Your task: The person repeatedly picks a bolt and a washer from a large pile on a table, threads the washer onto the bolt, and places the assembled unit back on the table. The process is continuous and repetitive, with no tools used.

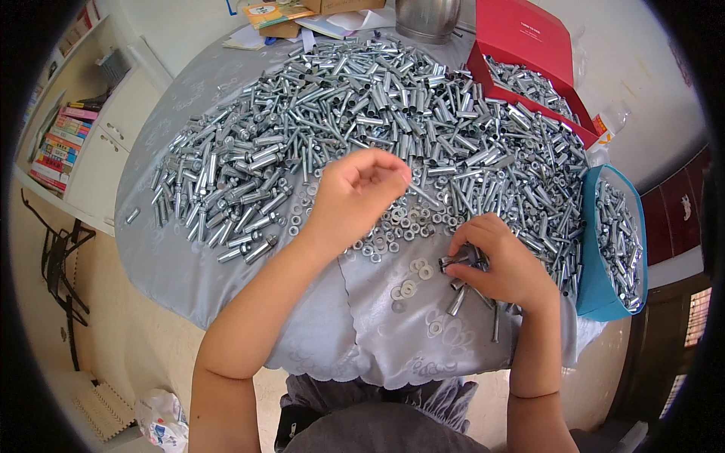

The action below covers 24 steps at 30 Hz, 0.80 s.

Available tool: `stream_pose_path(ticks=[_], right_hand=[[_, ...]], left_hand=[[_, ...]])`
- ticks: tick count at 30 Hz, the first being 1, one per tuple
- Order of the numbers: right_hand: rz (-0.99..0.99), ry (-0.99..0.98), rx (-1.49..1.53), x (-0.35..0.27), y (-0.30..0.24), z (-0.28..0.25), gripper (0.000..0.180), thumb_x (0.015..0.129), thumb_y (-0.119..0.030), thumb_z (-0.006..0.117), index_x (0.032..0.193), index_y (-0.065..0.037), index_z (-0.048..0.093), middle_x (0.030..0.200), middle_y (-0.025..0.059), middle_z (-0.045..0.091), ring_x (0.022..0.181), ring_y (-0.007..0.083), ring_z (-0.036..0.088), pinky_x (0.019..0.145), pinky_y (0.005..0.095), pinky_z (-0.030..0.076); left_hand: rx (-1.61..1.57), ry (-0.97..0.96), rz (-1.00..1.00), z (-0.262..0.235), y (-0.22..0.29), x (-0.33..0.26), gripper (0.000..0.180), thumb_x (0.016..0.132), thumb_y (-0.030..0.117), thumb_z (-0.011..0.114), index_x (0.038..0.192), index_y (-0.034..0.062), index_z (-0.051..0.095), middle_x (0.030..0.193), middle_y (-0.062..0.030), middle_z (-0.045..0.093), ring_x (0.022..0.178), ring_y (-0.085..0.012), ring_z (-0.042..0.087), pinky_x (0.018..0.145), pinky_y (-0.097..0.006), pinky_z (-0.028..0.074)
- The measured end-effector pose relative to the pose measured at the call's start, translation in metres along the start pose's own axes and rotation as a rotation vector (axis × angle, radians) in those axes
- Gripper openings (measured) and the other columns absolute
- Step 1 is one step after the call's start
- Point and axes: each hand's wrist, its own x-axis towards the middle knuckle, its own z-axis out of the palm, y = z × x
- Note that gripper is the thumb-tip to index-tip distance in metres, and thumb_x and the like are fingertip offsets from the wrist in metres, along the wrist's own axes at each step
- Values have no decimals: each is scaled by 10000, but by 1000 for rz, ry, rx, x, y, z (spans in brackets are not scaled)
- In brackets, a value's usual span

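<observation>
My left hand [359, 195] is closed above the middle of the pile, thumb and fingertips pinched together. A thin silver bolt [424, 196] slants down to the right from its fingertips and appears to be in the pinch. My right hand [498, 260], lower and to the right, has its fingers curled round metal sleeves [455, 262], whose ends stick out toward the left. Just below it lie a loose sleeve [456, 303] and a long bolt [495, 323]. Several flat washers [408, 288] rest on the cloth between my hands, with a group of nuts [393, 234] beyond them.
A large heap of sleeves and bolts [362, 98] covers much of the grey tablecloth [174, 279]. To the right stand a red box [521, 45] and a teal bin [593, 264], both holding metal parts. A metal pot [427, 19] and papers are at the back.
</observation>
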Motion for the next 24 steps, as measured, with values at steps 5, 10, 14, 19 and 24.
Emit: stream_pose_path(ticks=[5,10,14,19,24], right_hand=[[55,37,52,0,-5,1,183,690,-96,661,843,-16,601,782,118,594,728,283,555,700,352,432],[119,354,104,5,-11,7,183,723,-70,649,892,-11,607,790,118,597,723,261,574,663,318,452],[208,428,163,5,-10,8,191,734,-62,653,909,-5,603,770,103,592,699,199,573,634,291,446],[200,394,190,5,-13,5,186,737,-58,653,905,4,603,777,97,597,690,173,571,623,274,439],[210,480,188,6,-10,6,180,734,-50,653,897,8,604,785,95,606,704,163,575,628,264,437]], left_hand=[[7,-146,-11,3,-10,0,138,794,110,624,878,5,591,771,-13,602,678,-39,542,613,-173,433],[-37,-228,-77,0,-4,0,122,802,92,608,875,-2,584,783,-38,609,713,-71,570,654,-193,456],[-73,-212,-56,-3,-3,1,112,815,68,585,886,-17,571,783,-55,602,715,-105,579,677,-226,479],[-91,-244,-75,1,-6,0,133,825,83,578,908,-21,563,795,-78,613,710,-103,577,659,-223,474],[-109,-329,-129,2,-2,-1,158,828,113,591,923,-9,565,823,-89,636,701,-81,577,603,-192,451]])
